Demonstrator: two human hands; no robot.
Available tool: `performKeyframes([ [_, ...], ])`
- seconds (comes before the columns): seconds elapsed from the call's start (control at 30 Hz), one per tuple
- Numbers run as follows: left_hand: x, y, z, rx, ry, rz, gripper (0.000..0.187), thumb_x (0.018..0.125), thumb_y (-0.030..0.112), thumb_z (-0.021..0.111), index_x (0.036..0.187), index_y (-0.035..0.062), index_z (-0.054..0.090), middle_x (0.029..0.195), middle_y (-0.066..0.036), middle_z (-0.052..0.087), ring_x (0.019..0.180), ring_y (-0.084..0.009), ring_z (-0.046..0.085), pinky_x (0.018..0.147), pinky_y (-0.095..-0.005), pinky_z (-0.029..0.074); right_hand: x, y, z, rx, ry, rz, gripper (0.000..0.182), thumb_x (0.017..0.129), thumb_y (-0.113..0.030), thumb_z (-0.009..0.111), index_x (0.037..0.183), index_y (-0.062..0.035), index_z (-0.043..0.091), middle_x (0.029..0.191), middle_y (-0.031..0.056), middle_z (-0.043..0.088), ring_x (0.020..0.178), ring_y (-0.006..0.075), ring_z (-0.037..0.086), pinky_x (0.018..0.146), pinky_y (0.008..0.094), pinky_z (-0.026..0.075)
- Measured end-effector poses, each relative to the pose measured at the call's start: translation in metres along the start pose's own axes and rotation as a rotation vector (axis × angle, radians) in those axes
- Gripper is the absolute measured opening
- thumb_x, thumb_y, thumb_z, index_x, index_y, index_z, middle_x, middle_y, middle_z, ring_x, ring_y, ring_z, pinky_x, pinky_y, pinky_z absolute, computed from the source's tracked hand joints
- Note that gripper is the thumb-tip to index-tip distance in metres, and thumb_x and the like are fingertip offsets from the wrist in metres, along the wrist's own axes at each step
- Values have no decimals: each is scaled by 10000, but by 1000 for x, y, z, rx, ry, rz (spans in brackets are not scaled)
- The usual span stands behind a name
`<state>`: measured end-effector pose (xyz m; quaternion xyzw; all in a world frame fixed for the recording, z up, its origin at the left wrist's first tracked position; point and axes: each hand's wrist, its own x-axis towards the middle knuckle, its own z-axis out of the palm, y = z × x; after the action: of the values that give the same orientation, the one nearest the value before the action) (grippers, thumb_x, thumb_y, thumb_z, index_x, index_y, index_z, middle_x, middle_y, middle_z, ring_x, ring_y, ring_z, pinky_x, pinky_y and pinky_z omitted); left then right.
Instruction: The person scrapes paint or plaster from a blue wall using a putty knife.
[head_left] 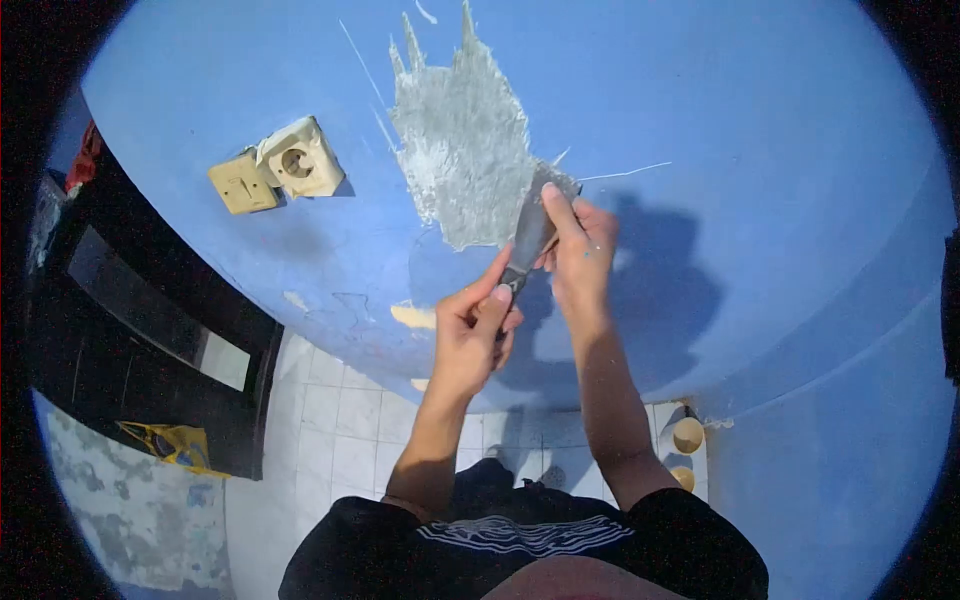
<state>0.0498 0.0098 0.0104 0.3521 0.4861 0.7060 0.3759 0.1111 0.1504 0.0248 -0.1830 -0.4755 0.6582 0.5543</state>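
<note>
Head view, looking down past a person's black T-shirt at two bare hands in front of a blue wall. The left hand has its grip closed around the handle of a scraper; the right hand, to its right and a little farther off, pinches the blade, thumb across its face. The scraper slants between the hands, at the near right edge of a rough grey patch on the wall. Well to the left are a light switch and a wall socket, side by side. The right thumb lies close to the blade's end, so a slip might nick it; uneven pressure or a tilted blade could gouge the patch, and loose grey material on the metal might drop onto the white floor tiles. Fingers hide most of the handle and part of the blade's end. Whether the blade touches the wall is hard to tell, and the dark lens border cuts off the far corners.
</note>
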Motion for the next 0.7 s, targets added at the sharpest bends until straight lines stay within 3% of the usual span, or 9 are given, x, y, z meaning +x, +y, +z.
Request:
performKeyframes([
  [0.2,-1,1,-9,75,-20,22,462,1001,117,513,1456,79,441,636,10,492,408,-41,352,349,-212,269,-6,19,7,28,56,-17,377,950,-256,650,633,-74,558,531,-20,514,411,66,458,380,248,352],
  [0.33,6,-4,3,-14,-20,-13,466,1007,127,507,1463,71,426,629,10,486,408,-42,353,353,-207,283,8,13,14,-67,181,-290,381,949,-247,651,620,-83,549,537,-37,502,416,64,425,391,260,315],
  [0.37,4,-7,-3,-43,-61,-5,468,1009,134,507,1465,69,421,628,9,484,410,-43,361,357,-205,287,-3,10,11,46,139,-94,387,946,-253,656,613,-89,546,560,-52,493,457,49,405,423,259,296],
  [0.5,14,17,-10,30,-147,43,429,1013,153,514,1434,79,476,637,35,477,440,-36,371,383,-201,292,-7,4,23,-33,155,-2,388,941,-277,661,622,-89,549,589,-51,500,489,39,405,441,250,298],
  [0.57,48,22,4,116,-225,127,383,1008,149,527,1384,75,543,645,66,466,480,-26,378,414,-197,305,19,-7,11,-53,341,-305,379,939,-307,661,647,-86,560,599,-32,523,479,47,434,423,248,313],
  [0.7,54,39,9,172,-340,224,391,1004,139,532,1388,66,537,658,60,468,501,-32,392,427,-198,314,16,-37,14,101,188,-284,332,935,-315,669,703,-96,579,600,-26,540,465,57,469,408,236,330],
])
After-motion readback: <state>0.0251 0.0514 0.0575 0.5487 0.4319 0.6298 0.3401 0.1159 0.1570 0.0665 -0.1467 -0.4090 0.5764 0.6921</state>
